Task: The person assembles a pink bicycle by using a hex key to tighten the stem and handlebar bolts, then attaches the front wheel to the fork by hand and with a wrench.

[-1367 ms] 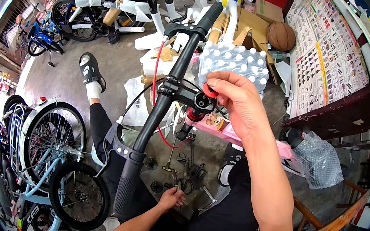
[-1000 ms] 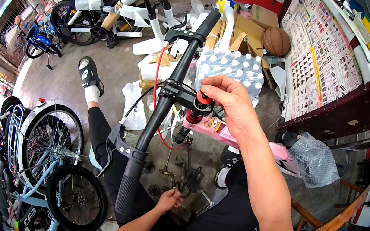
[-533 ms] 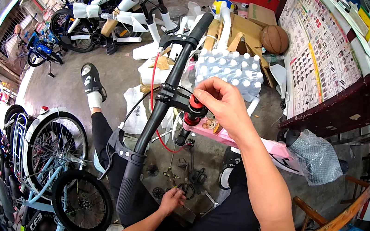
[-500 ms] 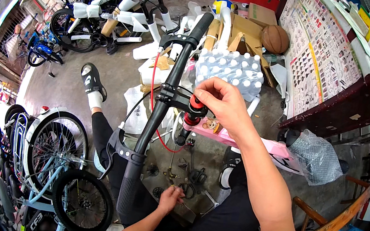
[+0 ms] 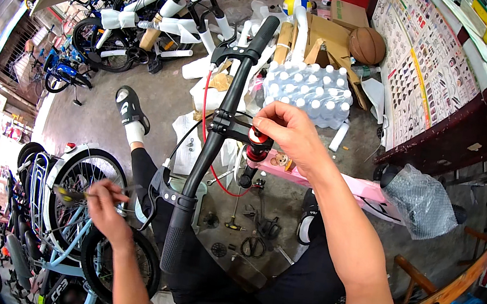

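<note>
My right hand point(image 5: 286, 132) is closed in a pinch right above the red ring point(image 5: 256, 136) on top of the black handlebar stem point(image 5: 237, 129). Whatever its fingertips hold is too small to make out. The stem clamps a black handlebar point(image 5: 210, 147) with brake levers and a red cable point(image 5: 205, 125). Behind the stem runs a pink bicycle frame point(image 5: 296, 174). Out to the left, my left hand point(image 5: 106, 211) grips a thin-shafted tool with a yellow-and-black handle point(image 5: 69, 193), blurred by motion. That hand is over a white-fendered bicycle wheel point(image 5: 62, 177).
On the floor between my legs lie a yellow-handled tool point(image 5: 235, 226), scissors point(image 5: 253, 247) and a pedal point(image 5: 270, 226). Shrink-wrapped bottles point(image 5: 309, 93), cardboard and a basketball point(image 5: 367, 46) are ahead. Bicycles crowd the left; a wooden stool point(image 5: 447, 289) stands at right.
My left hand has risen from the floor between my legs and swung left, now with the yellow-handled tool in it. My right hand keeps its pinch over the stem.
</note>
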Available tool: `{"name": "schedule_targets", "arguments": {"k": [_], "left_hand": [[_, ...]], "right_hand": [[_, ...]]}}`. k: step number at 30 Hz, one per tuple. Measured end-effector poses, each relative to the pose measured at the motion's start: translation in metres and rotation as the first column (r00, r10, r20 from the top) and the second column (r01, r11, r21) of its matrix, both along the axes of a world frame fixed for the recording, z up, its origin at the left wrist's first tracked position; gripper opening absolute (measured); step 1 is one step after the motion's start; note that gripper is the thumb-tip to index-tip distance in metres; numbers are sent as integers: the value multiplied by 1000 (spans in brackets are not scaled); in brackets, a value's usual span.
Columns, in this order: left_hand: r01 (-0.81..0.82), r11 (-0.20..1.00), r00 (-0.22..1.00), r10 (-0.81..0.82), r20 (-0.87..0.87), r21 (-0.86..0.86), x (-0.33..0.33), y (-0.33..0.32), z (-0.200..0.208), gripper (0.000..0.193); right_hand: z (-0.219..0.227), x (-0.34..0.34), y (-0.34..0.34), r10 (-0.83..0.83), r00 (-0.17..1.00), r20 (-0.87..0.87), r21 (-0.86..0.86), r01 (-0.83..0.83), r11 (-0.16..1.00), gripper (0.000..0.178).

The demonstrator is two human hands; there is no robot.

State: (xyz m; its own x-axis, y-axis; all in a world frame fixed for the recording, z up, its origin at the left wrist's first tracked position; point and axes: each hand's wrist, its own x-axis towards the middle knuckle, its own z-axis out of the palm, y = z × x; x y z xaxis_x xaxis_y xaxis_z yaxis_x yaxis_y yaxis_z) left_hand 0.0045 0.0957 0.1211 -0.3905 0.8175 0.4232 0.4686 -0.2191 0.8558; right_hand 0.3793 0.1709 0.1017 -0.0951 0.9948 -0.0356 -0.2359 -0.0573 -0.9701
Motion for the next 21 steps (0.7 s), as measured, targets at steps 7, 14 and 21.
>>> {"name": "schedule_targets", "arguments": {"k": [7,14,21], "left_hand": [[533,845,846,-532,-36,53,93,59,102,23],[832,545,552,-832,56,-102,185,86,105,26],[843,504,517,-855,28,-186,204,100,96,23]], "right_hand": [[-5,4,1,-8,999,-39,-48,6,999,17],[-1,14,2,-39,998,-44,74,42,996,20],[2,26,-10,42,997,64,101,-48,994,23]]}}
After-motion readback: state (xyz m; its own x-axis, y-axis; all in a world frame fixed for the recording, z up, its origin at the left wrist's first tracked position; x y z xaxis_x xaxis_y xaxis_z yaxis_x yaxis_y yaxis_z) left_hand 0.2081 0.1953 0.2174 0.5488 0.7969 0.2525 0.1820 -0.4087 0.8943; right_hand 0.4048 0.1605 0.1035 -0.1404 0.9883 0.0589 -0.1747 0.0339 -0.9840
